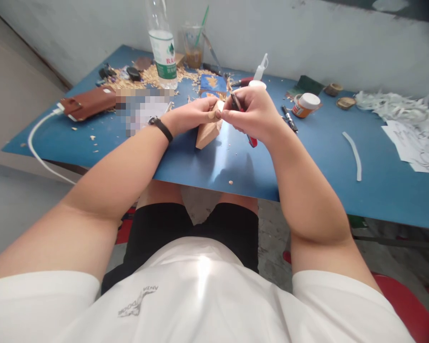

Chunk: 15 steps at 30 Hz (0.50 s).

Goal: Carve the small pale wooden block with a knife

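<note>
A light wooden block (208, 134) stands at a slant on the blue table (314, 162), in front of my body. My left hand (193, 114) is closed round its upper part, with the thumb pointing right. From the right, my right hand (252, 112) grips a knife-like tool (252, 141) with a red and black handle. Both thumbs meet at a small brown piece (218, 114) by the top of the block. The tool's tip is too small to make out.
Wood shavings (125, 78) surround a water bottle (163, 55) and a cup (194, 47) at the back. A brown case (91, 102) with a white cable lies left. Right are an orange jar (306, 105), a marker (289, 119), a white strip (353, 155) and paper scraps (411, 133).
</note>
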Each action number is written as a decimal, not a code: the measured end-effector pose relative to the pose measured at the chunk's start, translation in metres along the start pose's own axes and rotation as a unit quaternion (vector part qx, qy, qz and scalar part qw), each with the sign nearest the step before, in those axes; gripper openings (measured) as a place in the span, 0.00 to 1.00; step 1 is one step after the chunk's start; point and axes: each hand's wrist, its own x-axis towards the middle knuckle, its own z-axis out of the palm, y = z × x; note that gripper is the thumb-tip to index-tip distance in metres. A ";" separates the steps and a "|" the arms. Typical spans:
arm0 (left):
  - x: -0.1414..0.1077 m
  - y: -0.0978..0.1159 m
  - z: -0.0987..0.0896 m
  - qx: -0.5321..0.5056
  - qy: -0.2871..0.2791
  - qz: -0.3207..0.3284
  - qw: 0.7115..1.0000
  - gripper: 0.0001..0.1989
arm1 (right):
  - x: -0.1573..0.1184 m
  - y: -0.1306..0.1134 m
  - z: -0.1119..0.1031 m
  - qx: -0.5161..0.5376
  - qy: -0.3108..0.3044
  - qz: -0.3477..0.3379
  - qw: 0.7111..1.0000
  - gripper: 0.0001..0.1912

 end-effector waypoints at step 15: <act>-0.003 0.002 -0.003 -0.027 -0.063 -0.027 0.997 0.51 | 0.003 0.008 0.005 0.012 -0.041 0.050 0.998 0.22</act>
